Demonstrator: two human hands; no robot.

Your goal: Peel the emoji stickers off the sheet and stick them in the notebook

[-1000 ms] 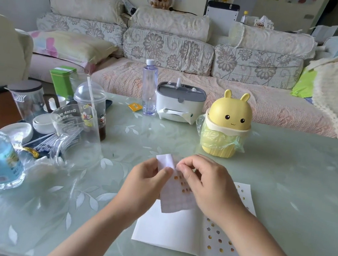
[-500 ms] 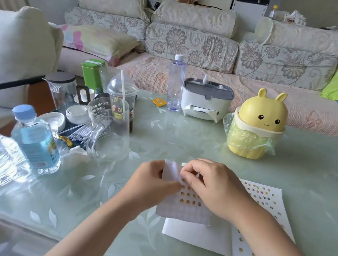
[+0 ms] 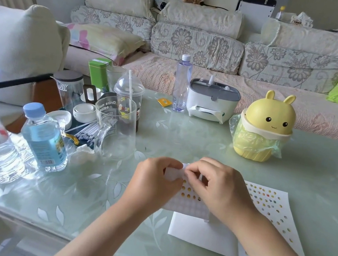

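I hold a white sticker sheet [image 3: 187, 204] with a few rows of yellow emoji stickers above the table. My left hand [image 3: 151, 182] grips its upper left corner. My right hand [image 3: 216, 186] has fingers curled at the sheet's top edge, pinching there; whether a sticker is between the fingertips is hidden. Under my hands the open white notebook [image 3: 199, 232] lies flat. Its right page [image 3: 270, 207] carries several small emoji stickers.
A yellow bunny-shaped bin [image 3: 263, 128] stands behind the notebook. Left are a glass mug [image 3: 116, 127], a domed cup with a straw [image 3: 127, 98], water bottles [image 3: 42, 138], and jars. A white box [image 3: 211, 101] and tall bottle [image 3: 182, 82] stand at the back.
The camera has turned left and down, so everything sits further right in view. The sheet has sunk lower between my hands. Both hands keep their hold at its top edge.
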